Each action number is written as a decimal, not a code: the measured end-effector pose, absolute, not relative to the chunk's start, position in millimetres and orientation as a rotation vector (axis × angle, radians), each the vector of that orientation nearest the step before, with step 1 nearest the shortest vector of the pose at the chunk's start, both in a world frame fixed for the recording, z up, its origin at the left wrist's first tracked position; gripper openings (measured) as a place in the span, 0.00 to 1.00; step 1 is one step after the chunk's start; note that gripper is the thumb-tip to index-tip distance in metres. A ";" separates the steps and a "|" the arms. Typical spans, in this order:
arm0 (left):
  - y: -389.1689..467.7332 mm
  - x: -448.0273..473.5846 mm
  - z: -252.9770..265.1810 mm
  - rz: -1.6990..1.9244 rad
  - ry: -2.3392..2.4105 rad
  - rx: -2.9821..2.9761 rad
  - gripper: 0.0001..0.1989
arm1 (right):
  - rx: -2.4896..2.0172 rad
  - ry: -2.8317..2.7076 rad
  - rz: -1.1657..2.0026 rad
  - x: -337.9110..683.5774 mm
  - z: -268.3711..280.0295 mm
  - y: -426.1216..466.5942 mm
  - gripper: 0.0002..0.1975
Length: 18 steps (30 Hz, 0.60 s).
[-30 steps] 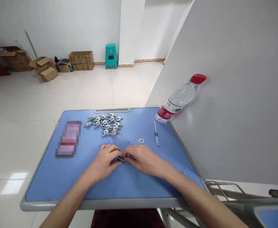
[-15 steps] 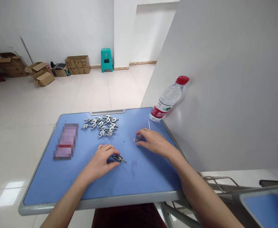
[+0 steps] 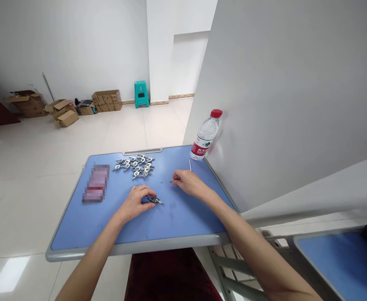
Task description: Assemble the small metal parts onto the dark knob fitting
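Observation:
My left hand (image 3: 138, 201) rests low over the blue tabletop, thumb and forefinger closed on a small metal fitting (image 3: 156, 201) with a round middle and thin prongs. To its right, my right hand (image 3: 187, 182) pinches a small, thin silver metal part (image 3: 172, 181), mostly hidden by the fingers. Between the hands, a tiny metal bit (image 3: 161, 182) lies on the table. Beyond the left hand is a loose group of silver metal fittings (image 3: 136, 164) with U-shaped bodies and prongs. A thin metal rod (image 3: 190, 165) lies just beyond my right hand.
A water bottle with a red cap (image 3: 206, 136) stands at the table's back right, beside a grey partition (image 3: 274, 104). A blurred purple flat object (image 3: 96, 184) lies at the left. Cardboard boxes (image 3: 106, 100) and a green stool (image 3: 141, 94) stand by the far wall.
My right hand has closed on the small metal part and tilted it edge-on. My left hand keeps its hold on the fitting. The whole view has shifted slightly.

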<state>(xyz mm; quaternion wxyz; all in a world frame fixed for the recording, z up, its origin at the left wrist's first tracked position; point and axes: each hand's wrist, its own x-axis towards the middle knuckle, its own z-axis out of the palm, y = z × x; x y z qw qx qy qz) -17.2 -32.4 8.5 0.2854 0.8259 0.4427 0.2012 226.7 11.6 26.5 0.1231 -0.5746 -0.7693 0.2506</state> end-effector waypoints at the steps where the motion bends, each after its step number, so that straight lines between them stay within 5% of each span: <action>1: -32.4 -17.1 8.0 0.542 1.183 2.214 0.07 | -1.622 -2.239 0.772 225.4 26.6 6.6 0.06; 18: -22.3 -21.6 -3.5 0.593 1.130 2.139 0.20 | -1.533 -2.314 0.839 214.3 33.4 -12.8 0.13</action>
